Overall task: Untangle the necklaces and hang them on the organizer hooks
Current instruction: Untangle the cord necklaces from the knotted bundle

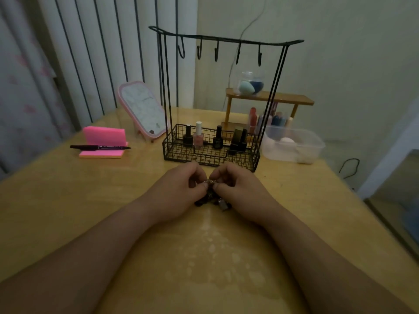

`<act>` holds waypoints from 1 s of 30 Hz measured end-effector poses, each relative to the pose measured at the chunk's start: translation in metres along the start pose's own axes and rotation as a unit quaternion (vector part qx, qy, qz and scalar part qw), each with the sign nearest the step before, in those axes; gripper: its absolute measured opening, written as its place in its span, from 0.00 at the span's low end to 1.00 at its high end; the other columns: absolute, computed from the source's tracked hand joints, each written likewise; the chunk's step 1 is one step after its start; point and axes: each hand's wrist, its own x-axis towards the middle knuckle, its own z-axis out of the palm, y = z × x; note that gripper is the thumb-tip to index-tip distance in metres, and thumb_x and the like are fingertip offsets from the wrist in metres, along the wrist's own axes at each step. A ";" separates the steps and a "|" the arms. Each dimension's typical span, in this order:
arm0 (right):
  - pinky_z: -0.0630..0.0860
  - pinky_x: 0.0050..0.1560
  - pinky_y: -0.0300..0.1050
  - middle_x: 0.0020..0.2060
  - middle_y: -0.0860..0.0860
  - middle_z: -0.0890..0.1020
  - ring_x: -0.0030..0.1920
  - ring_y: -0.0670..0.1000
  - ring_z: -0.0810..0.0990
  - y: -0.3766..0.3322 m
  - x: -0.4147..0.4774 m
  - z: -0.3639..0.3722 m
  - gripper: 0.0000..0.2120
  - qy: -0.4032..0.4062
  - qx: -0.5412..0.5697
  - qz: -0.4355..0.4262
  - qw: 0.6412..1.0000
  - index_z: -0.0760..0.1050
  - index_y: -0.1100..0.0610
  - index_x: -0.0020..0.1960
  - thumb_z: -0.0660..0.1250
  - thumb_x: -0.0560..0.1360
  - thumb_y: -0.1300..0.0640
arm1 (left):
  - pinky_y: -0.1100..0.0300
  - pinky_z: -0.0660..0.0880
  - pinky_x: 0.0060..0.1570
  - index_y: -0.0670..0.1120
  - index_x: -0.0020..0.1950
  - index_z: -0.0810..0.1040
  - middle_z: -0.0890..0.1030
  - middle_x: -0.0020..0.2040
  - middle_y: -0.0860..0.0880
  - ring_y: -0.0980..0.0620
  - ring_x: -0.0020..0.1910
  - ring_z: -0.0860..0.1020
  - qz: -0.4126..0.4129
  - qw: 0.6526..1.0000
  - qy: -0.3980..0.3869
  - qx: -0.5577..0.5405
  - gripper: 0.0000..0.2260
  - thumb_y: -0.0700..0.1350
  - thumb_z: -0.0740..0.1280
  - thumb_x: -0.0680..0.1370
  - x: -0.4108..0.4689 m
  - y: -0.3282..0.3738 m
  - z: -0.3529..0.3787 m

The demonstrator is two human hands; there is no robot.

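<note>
Several polish bottles crowd the organizer basket, just beyond necklaces.

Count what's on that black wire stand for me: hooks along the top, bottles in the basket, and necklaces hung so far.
Hooks: 5
Bottles in the basket: 5
Necklaces hung: 0
Total: 10

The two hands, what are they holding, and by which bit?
The tangled necklaces. The left hand and the right hand each pinch the silvery bit at the top of the bundle.
</note>
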 end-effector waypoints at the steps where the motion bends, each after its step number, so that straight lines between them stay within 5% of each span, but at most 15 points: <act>1: 0.76 0.40 0.32 0.45 0.49 0.82 0.41 0.41 0.80 0.000 0.000 -0.001 0.08 -0.002 0.003 0.001 1.000 0.78 0.50 0.56 0.72 0.78 0.58 | 0.66 0.72 0.38 0.55 0.49 0.77 0.80 0.44 0.54 0.58 0.42 0.77 -0.002 1.000 -0.001 0.000 0.05 0.46 0.71 0.80 0.002 0.002 -0.001; 6: 0.77 0.39 0.36 0.43 0.48 0.82 0.40 0.43 0.80 0.001 0.001 -0.002 0.09 0.007 -0.011 -0.008 1.000 0.78 0.49 0.56 0.72 0.78 0.57 | 0.69 0.71 0.33 0.53 0.50 0.76 0.79 0.41 0.52 0.63 0.35 0.76 -0.011 0.999 -0.025 -0.043 0.07 0.42 0.70 0.79 0.012 0.012 0.000; 11: 0.81 0.46 0.49 0.45 0.48 0.84 0.46 0.50 0.83 0.004 0.005 -0.002 0.02 0.021 -0.009 0.006 1.000 0.80 0.48 0.52 0.71 0.79 0.54 | 0.59 0.76 0.42 0.51 0.54 0.77 0.79 0.45 0.49 0.59 0.41 0.77 -0.029 0.990 -0.054 -0.124 0.10 0.38 0.71 0.78 0.013 0.003 -0.003; 17: 0.76 0.41 0.36 0.44 0.46 0.84 0.42 0.41 0.81 0.005 0.009 -0.002 0.01 0.007 -0.012 0.008 1.000 0.79 0.48 0.51 0.70 0.81 0.54 | 0.60 0.74 0.43 0.49 0.59 0.77 0.75 0.45 0.49 0.55 0.42 0.74 -0.016 0.988 -0.044 -0.149 0.14 0.34 0.69 0.77 0.011 -0.003 -0.008; 23: 0.80 0.48 0.51 0.46 0.52 0.84 0.45 0.51 0.83 0.007 0.011 -0.004 0.07 0.002 0.049 0.023 0.999 0.79 0.50 0.55 0.69 0.80 0.60 | 0.63 0.79 0.46 0.47 0.61 0.78 0.81 0.49 0.49 0.59 0.43 0.80 -0.017 0.991 -0.020 -0.134 0.13 0.33 0.67 0.80 0.010 -0.004 -0.006; 27: 0.80 0.47 0.45 0.46 0.48 0.83 0.44 0.45 0.82 0.007 0.009 -0.007 0.11 -0.015 0.050 0.019 0.998 0.79 0.50 0.59 0.70 0.79 0.63 | 0.52 0.79 0.46 0.49 0.61 0.77 0.83 0.49 0.40 0.53 0.41 0.81 -0.013 0.991 -0.018 -0.132 0.09 0.39 0.65 0.84 0.010 -0.006 -0.005; 30: 0.80 0.49 0.38 0.48 0.48 0.84 0.47 0.43 0.84 0.005 0.009 -0.005 0.12 -0.035 0.046 0.016 0.998 0.78 0.50 0.59 0.73 0.78 0.62 | 0.54 0.78 0.44 0.49 0.62 0.77 0.83 0.48 0.40 0.53 0.40 0.80 -0.025 0.986 -0.029 -0.161 0.07 0.40 0.64 0.85 0.010 -0.005 -0.007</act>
